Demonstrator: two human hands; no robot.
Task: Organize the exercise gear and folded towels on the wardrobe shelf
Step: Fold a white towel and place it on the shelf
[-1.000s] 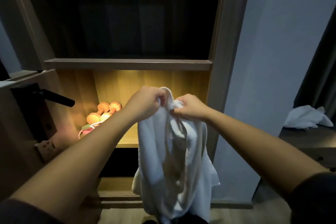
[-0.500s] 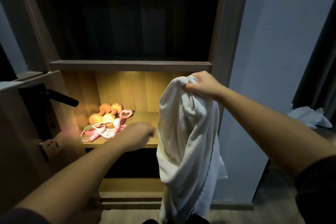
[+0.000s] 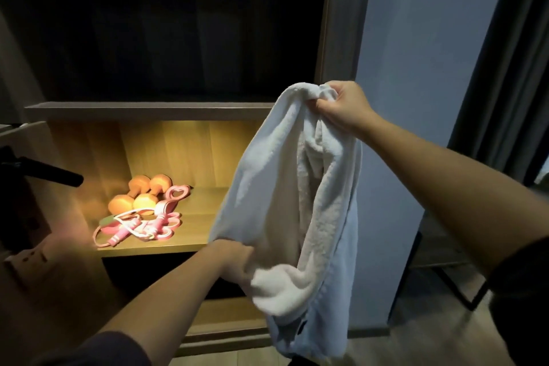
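Note:
A white towel (image 3: 279,187) hangs unfolded in front of the wardrobe. My right hand (image 3: 341,105) grips its bunched top edge, up high by the wardrobe's right post. My left hand (image 3: 234,255) holds the towel's lower left part, its fingers hidden in the cloth. On the lit wooden shelf (image 3: 196,217), to the left of the towel, lie two orange dumbbells (image 3: 139,193) and, in front of them, a tangle of pink exercise gear (image 3: 142,223) with a jump rope and a heart-shaped grip.
A dark upper compartment (image 3: 178,24) sits above the lit shelf. An open door with a black handle (image 3: 50,172) stands at the left. At the right are a blue wall (image 3: 416,38) and a dark curtain (image 3: 511,53).
My left hand, empty half a second ago, has reached down and taken the towel's lower part. My right hand has carried the top edge up and to the right, spreading the towel.

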